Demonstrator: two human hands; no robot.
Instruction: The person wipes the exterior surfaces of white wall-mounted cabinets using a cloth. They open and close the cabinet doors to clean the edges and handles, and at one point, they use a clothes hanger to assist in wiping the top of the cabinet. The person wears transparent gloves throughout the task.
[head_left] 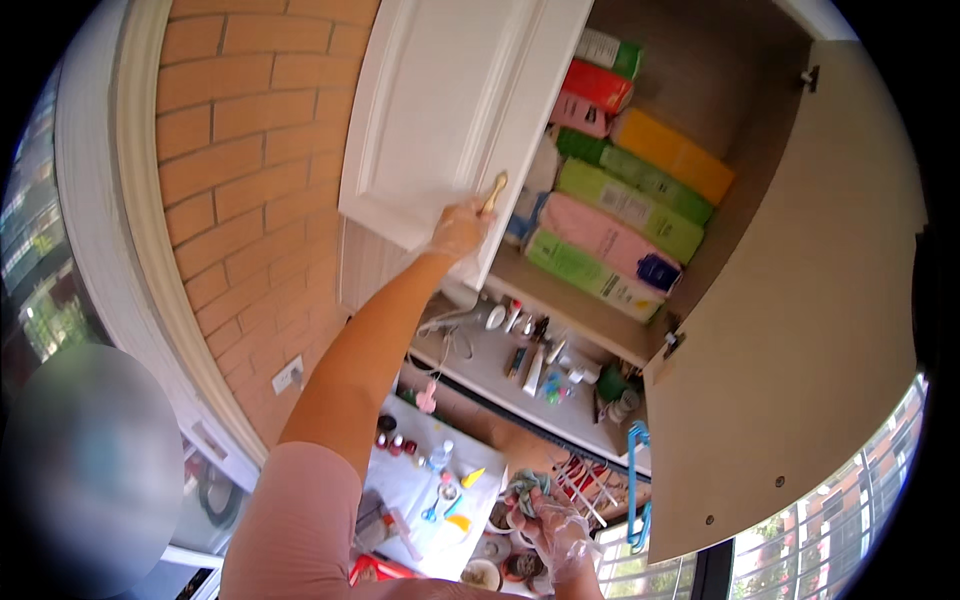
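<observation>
My left hand, in a clear plastic glove, reaches up with its fingers closed around the brass-coloured handle of a white panelled cabinet door. Lower down, my right hand wears a similar glove and grips a crumpled grey-green cloth. Inside the cabinet, stacked soft packs show beside the white door, among them a green pack, a pink pack and a yellow pack. The right-hand door stands swung out, its plain inner face towards me.
An open shelf under the cabinet holds tubes, bottles and a white hair dryer. Below is a white-covered table with small bottles and scissors. Blue hangers hang near the right-hand door. A brick wall borders the left.
</observation>
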